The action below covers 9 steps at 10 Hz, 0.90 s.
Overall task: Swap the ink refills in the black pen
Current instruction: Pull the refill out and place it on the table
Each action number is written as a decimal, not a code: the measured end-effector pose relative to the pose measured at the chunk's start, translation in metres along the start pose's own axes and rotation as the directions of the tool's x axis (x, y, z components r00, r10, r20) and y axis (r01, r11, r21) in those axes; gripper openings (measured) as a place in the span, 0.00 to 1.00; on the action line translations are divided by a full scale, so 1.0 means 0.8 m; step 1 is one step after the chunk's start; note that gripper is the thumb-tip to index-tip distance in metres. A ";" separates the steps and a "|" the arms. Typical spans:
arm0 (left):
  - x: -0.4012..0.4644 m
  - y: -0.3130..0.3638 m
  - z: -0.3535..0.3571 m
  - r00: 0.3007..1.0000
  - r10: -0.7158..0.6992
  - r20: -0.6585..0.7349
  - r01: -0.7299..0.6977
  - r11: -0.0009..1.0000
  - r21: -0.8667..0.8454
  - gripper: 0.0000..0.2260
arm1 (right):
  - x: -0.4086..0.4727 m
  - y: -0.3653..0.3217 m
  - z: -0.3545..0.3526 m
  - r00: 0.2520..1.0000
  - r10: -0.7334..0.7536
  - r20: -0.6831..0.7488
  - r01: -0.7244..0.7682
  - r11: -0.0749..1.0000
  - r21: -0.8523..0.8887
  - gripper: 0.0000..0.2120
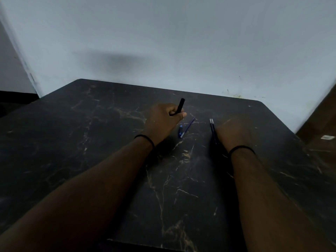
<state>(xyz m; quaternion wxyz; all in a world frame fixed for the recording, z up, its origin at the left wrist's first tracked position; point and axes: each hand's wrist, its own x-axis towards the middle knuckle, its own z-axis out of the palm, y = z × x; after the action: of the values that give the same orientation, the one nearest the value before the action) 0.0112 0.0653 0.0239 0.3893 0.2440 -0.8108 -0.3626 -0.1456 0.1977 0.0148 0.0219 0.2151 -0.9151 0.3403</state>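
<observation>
My left hand is closed around the black pen barrel, which sticks up and away from my fist above the dark marble table. Just right of that hand a thin blue ink refill lies on the table with a short blue piece beside it. Two dark refills lie side by side further right. My right hand rests on the table against their near ends; motion blur hides whether its fingers grip them.
The table's far edge meets a pale wall. A brown wooden surface stands at the right, past the table's corner. Dark bands circle both wrists.
</observation>
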 end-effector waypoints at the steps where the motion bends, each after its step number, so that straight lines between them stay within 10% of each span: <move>1: -0.001 -0.001 -0.001 1.000 0.004 -0.009 -0.004 1.000 0.005 0.09 | 0.000 0.001 0.002 0.999 0.006 0.037 -0.005 1.000 -0.028 0.17; 9: 0.000 -0.003 0.000 1.000 -0.004 -0.005 0.004 1.000 -0.016 0.07 | -0.008 -0.007 -0.006 0.996 -0.087 -0.032 0.085 0.993 -0.077 0.14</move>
<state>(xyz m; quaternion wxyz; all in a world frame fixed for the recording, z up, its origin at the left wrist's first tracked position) 0.0113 0.0636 0.0222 0.3927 0.2435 -0.8064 -0.3690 -0.1383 0.1996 0.0206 0.0609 0.2472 -0.9167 0.3078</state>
